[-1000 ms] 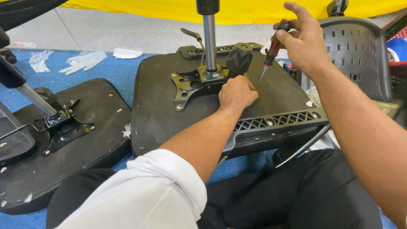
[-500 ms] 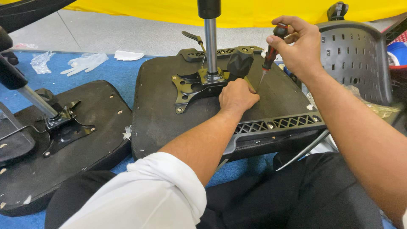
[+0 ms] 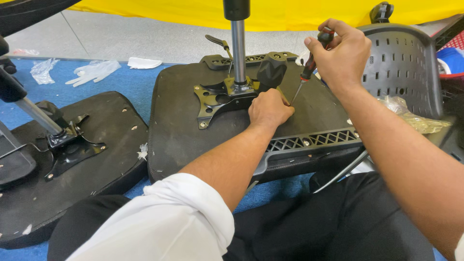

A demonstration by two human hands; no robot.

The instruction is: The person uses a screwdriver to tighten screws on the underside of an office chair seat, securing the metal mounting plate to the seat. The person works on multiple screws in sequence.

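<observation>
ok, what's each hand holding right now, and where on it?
Right hand holds a screwdriver by its red-and-black handle, tip down near the mounting plate. Left hand rests fisted on the upturned chair seat; whether it grips anything cannot be told.

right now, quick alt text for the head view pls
Right hand holds a red-and-black screwdriver, tip down beside the left hand, which rests on an upturned chair seat by its metal plate. A second seat lies left.

An upturned chair seat (image 3: 193,130) lies on the floor mat (image 3: 140,79), a second seat (image 3: 63,174) to its left. The mounting plate (image 3: 217,99) sits on the first seat, the left hand (image 3: 269,110) just right of it. The right hand (image 3: 340,50) holds a screwdriver (image 3: 309,65) above. A chair back (image 3: 401,67) stands right; gloves (image 3: 94,71) lie behind.
</observation>
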